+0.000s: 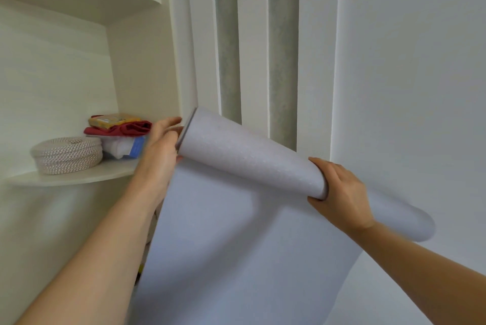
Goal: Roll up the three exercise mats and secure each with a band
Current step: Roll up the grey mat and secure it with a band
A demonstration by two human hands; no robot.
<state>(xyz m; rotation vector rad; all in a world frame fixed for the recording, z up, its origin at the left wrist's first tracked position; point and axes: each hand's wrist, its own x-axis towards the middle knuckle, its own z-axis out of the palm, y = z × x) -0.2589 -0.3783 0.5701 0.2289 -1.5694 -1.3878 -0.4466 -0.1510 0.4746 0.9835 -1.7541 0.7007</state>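
Note:
A pale lilac-grey exercise mat is held up in the air, its top part wound into a roll and the loose sheet hanging down from it. My left hand lies against the roll's left end, fingers fairly straight. My right hand grips the roll near its right side, fingers curled round it; the roll's right end sticks out past the hand. No band and no other mat is in view.
A curved corner shelf on the left carries a coil of patterned rope, a red cloth, a yellow packet and a white pack. Another shelf is above. A white wall with grey vertical panels stands behind.

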